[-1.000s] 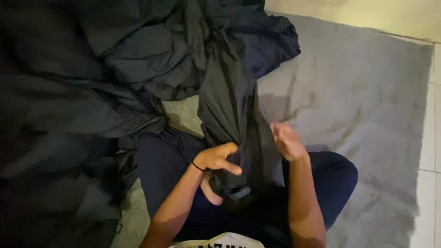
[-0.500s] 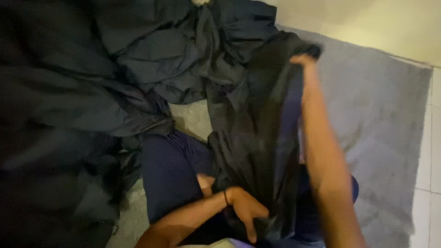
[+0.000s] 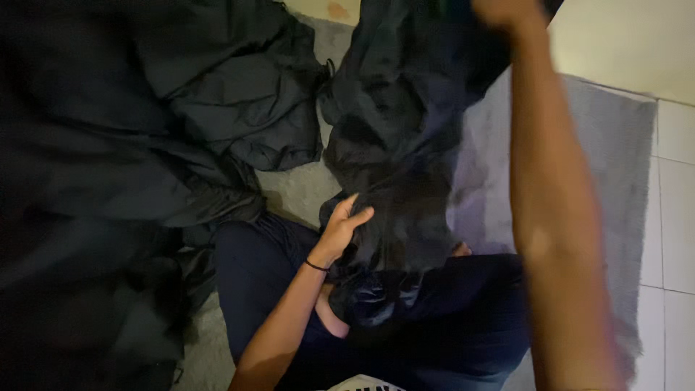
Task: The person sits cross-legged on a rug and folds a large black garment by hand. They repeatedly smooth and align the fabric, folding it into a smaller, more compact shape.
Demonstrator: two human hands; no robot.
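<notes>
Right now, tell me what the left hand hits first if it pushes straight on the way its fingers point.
The left hand points up and right into the lifted black garment, which its fingers already touch. Depth is unclear in the folds.

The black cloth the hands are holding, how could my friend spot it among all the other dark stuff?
Find the grey rug on the pale tiled floor. The black cloth hangs over it, between the raised right hand and the left hand near the lap. Unlike the dark pile lying heaped on the left, it is stretched up off the floor.
</notes>
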